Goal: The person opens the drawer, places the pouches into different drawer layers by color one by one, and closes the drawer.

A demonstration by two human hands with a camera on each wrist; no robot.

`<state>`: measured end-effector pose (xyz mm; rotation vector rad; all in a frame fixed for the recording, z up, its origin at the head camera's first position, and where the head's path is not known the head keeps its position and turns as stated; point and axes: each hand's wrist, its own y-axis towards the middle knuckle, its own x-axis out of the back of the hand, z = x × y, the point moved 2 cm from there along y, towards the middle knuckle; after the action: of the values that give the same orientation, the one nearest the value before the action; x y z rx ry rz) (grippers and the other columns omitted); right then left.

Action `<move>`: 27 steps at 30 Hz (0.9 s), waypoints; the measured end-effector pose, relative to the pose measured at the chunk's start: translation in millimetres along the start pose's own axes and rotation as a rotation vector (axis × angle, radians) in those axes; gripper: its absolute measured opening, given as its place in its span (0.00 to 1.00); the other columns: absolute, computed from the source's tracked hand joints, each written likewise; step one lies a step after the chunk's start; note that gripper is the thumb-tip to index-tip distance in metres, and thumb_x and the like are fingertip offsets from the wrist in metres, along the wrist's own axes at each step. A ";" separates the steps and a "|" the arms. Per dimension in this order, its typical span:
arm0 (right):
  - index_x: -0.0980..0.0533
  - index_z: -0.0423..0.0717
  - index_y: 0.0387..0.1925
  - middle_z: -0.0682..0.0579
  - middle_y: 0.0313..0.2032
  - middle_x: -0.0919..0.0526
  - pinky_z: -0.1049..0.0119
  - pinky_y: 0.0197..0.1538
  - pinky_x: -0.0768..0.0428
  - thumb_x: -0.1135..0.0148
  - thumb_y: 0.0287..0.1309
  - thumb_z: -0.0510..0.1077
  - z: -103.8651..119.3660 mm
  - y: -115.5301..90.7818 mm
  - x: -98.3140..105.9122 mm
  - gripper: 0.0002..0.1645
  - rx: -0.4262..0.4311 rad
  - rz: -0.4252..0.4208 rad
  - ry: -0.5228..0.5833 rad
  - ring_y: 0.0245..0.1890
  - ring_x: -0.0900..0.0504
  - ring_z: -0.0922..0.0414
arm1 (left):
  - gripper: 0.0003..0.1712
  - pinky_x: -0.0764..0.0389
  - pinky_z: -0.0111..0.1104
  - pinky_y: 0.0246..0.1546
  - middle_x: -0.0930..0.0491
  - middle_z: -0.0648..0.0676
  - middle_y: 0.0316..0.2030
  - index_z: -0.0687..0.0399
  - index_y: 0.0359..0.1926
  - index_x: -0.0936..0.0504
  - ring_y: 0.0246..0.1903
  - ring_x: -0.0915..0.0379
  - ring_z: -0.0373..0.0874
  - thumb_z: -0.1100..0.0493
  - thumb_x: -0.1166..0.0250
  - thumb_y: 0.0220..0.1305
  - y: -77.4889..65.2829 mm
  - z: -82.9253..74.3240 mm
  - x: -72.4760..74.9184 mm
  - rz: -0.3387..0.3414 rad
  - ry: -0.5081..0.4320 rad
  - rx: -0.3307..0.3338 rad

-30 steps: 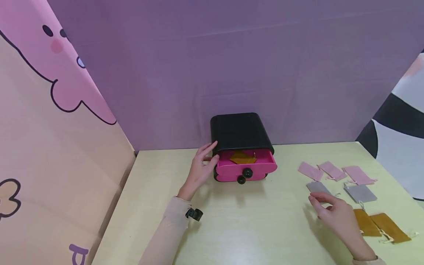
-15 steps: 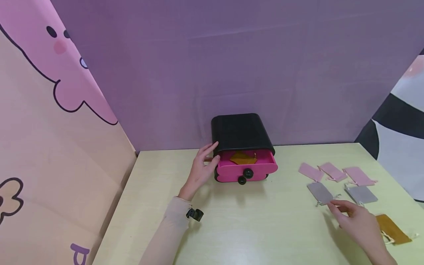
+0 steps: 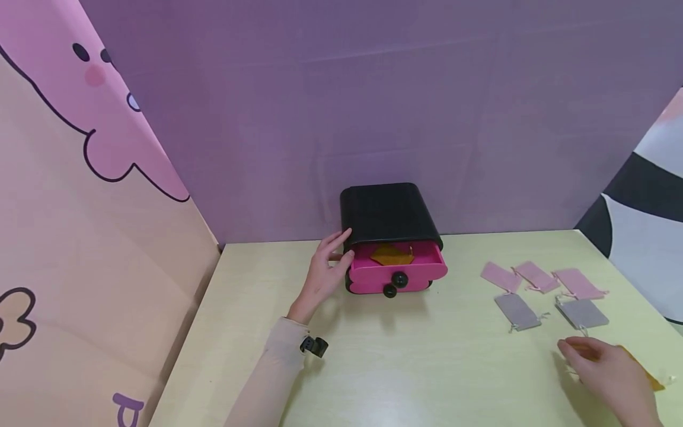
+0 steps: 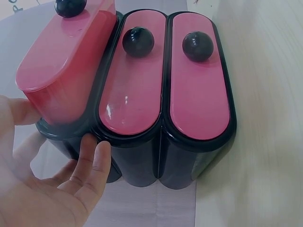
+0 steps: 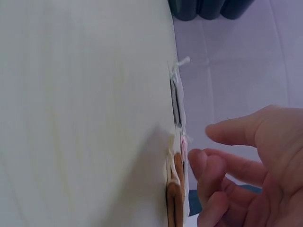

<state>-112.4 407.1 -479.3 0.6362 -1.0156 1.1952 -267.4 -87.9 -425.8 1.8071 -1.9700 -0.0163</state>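
The brown pouch [image 5: 175, 205] is seen at the right of the desk [image 3: 427, 367], partly covered in the head view by the right hand [image 3: 610, 373]. That hand is held just above it, thumb and fingers parted, with nothing gripped. By the left hand [image 3: 324, 270], fingers spread, the black case [image 3: 386, 210] is touched at its side, beside the pulled-out upper drawer [image 3: 373, 274], in which a second brown pouch [image 3: 392, 256] is contained. The step in hand is judged to be a reach for the pouch on the desk; for the next move, the fingertips probably need to be lowered and the pouch pinched, with the case kept steady.
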 end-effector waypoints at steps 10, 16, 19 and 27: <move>0.23 0.27 0.59 0.31 0.43 0.13 0.49 0.40 0.24 0.35 0.70 0.63 -18.7 -1.2 0.5 0.41 -0.183 0.110 0.000 0.39 0.16 0.43 | 0.30 0.14 0.42 0.50 0.33 0.57 0.77 0.38 0.77 0.25 0.52 0.16 0.57 0.55 0.38 0.77 -1.1 0.2 0.4 -0.004 -0.007 -0.010; 0.23 0.26 0.57 0.26 0.46 0.18 0.42 0.45 0.23 0.32 0.67 0.61 -25.9 3.4 -2.1 0.40 -0.182 0.120 -0.027 0.43 0.19 0.36 | 0.30 0.13 0.42 0.49 0.34 0.57 0.78 0.38 0.77 0.25 0.52 0.16 0.58 0.55 0.38 0.77 -1.6 0.4 0.2 -0.004 -0.007 -0.001; 0.23 0.26 0.57 0.26 0.47 0.18 0.42 0.45 0.23 0.32 0.66 0.60 -28.2 6.7 -2.0 0.39 -0.173 0.127 -0.046 0.44 0.19 0.34 | 0.30 0.13 0.43 0.50 0.34 0.56 0.78 0.37 0.77 0.26 0.53 0.17 0.58 0.55 0.38 0.77 -2.2 -0.3 0.1 -0.004 -0.004 0.003; 0.21 0.27 0.55 0.29 0.44 0.15 0.47 0.41 0.22 0.32 0.66 0.58 -31.0 6.5 1.6 0.36 -0.147 0.141 -0.041 0.41 0.17 0.39 | 0.30 0.13 0.47 0.52 0.34 0.57 0.78 0.38 0.77 0.26 0.53 0.17 0.59 0.55 0.38 0.77 -2.9 -2.2 -0.5 -0.001 -0.012 -0.004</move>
<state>-109.3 436.0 -492.1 0.4817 -1.1871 1.2211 -264.0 -87.2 -424.9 1.8097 -1.9754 -0.0311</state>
